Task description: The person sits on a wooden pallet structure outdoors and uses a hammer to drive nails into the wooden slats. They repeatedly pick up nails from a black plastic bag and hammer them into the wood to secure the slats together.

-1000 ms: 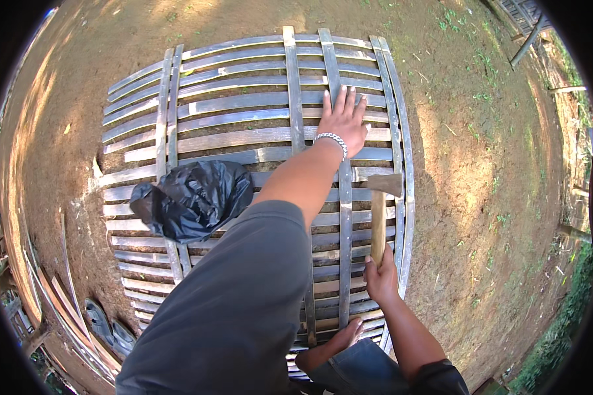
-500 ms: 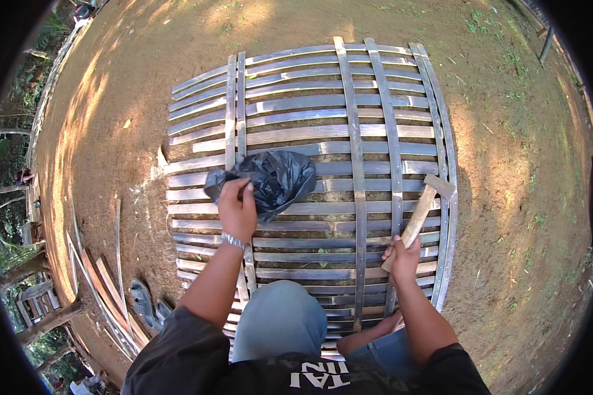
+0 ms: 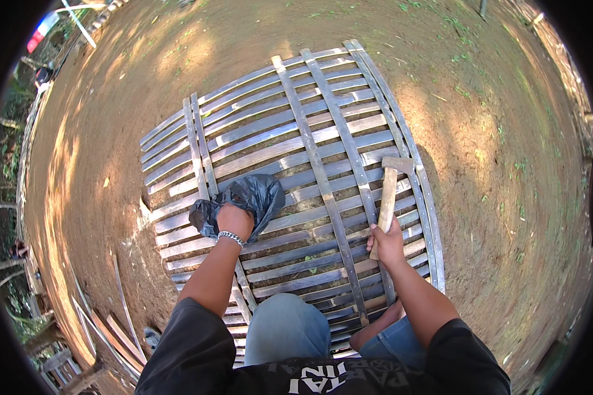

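My left hand [image 3: 236, 222] is inside the mouth of a crumpled black plastic bag [image 3: 265, 195], its fingers hidden by the plastic. The bag rests on a large panel of slats [image 3: 326, 191], crossed by several long strips. My right hand [image 3: 387, 242] is wrapped round the lower wooden handle of a hatchet [image 3: 389, 191]. Its grey metal head points away from me, above the panel's right side. One jeans-covered knee [image 3: 287, 329] is over the near part of the panel.
Bare brown soil [image 3: 494, 217] surrounds the panel, with patches of sun. Loose wooden strips [image 3: 115, 336] lie on the ground at the near left, beside a dark sandal [image 3: 152, 337]. Plants and a timber structure [image 3: 62, 368] stand along the left edge.
My left hand has gone from the rim of the bag into its opening. The hatchet is turned more upright in my right hand. The whole view has rotated, so the panel looks tilted.
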Action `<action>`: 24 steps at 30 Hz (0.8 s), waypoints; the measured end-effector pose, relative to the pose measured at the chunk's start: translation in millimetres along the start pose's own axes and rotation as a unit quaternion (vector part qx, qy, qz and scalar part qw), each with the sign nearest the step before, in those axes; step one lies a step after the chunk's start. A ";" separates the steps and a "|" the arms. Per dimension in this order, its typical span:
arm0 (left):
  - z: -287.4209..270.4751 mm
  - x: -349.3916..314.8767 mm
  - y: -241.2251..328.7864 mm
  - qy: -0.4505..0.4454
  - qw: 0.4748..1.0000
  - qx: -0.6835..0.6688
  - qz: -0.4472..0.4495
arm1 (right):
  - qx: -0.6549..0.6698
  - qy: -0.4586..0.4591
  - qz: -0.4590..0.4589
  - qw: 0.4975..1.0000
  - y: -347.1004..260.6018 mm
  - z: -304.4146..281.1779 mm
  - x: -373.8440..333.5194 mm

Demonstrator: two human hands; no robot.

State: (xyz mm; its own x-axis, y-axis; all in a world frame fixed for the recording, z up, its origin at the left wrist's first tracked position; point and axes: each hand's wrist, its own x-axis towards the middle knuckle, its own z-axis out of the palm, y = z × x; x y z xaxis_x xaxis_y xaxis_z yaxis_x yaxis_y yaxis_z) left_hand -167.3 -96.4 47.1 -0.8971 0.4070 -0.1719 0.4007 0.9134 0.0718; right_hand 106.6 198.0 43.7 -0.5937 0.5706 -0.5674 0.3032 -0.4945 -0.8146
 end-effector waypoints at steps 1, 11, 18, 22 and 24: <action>-1.7 -2.8 -1.1 0.001 0.998 0.050 0.033 | -0.006 0.003 0.002 1.000 -2.0 2.4 -1.3; -4.0 -9.1 -6.2 0.101 0.981 -0.162 -0.022 | -0.021 0.012 0.017 1.000 -4.5 3.8 -3.1; 3.3 -3.6 -18.6 0.213 0.843 -0.465 -0.168 | -0.017 0.013 0.030 0.999 -7.1 6.7 -3.5; -17.7 -1.2 -7.9 0.293 0.680 -0.639 -0.208 | -0.009 0.009 0.031 0.999 -4.6 2.9 -2.8; -21.5 -0.7 -12.7 0.315 0.657 -0.662 -0.175 | -0.006 0.003 0.030 1.000 -3.1 3.3 -1.6</action>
State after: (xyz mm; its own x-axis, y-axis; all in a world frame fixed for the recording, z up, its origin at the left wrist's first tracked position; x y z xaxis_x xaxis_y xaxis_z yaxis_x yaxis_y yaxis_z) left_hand -175.8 -108.2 67.4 -0.9572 -0.2895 0.0051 0.0103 -0.0162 0.9998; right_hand 104.2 196.5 47.5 -0.5699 0.5439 -0.6160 0.3471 -0.5201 -0.7804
